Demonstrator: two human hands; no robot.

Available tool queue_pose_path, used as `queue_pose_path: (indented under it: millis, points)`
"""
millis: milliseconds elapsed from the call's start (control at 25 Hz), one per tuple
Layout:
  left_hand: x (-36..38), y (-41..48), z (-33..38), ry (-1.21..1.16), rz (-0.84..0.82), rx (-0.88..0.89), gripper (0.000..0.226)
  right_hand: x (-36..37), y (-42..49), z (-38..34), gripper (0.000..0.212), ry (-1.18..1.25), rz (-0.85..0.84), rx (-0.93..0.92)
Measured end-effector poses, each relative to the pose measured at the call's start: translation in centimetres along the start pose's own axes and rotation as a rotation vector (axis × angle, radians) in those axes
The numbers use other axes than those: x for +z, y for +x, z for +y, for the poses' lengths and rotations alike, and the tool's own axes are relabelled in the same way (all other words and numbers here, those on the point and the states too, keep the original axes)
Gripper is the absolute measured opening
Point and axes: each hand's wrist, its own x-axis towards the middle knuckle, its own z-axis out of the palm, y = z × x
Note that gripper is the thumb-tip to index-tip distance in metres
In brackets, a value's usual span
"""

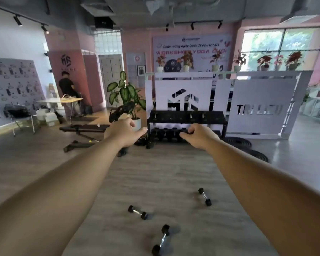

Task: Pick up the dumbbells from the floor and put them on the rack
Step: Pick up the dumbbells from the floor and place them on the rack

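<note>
Right now, in the head view, both arms are reaching straight forward at about chest height, and neither hand is carrying anything. The left hand [124, 133] is spreading its fingers [141, 130] loosely, palm down; the right hand [198, 135] is curling its fingers [186, 134] a little, still apart and gripping nothing. Probably the arms are stretching out only to get ready, since the work lies low.

Three small black dumbbells are lying on the wooden floor [155, 172], well short of the rack [187, 118]: the left dumbbell [137, 212], the right dumbbell [204, 196], and the nearest dumbbell [161, 239], each well apart from the others. The rack is standing against a white partition [262, 108], its lower shelf already holding a row of dumbbells, its top shelf looking mostly bare.

Left of the rack, a potted plant [126, 95] and a black workout bench [85, 129] are crowding that side; right of it, coiled ropes [248, 146] are lying on the floor. The path straight to the rack is looking open.
</note>
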Motion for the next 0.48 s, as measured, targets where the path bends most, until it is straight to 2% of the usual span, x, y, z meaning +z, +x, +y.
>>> queue_pose_path:
  millis: [120,280,480]
  points:
    - [3.2,-1.3,-2.0,-0.014,-0.070,-0.089,0.069,4.0,0.3,1.9,0.061,0.100,-0.071,0.090]
    - [8.9,-4.3,-7.2,-0.175,-0.131,-0.253,0.063,10.6,0.2,4.7,0.063,0.206,-0.159,0.168]
    - [14.2,-4.1,-13.3,-0.214,-0.202,-0.375,0.062,18.2,2.7,5.6,0.058,0.200,-0.280,0.230]
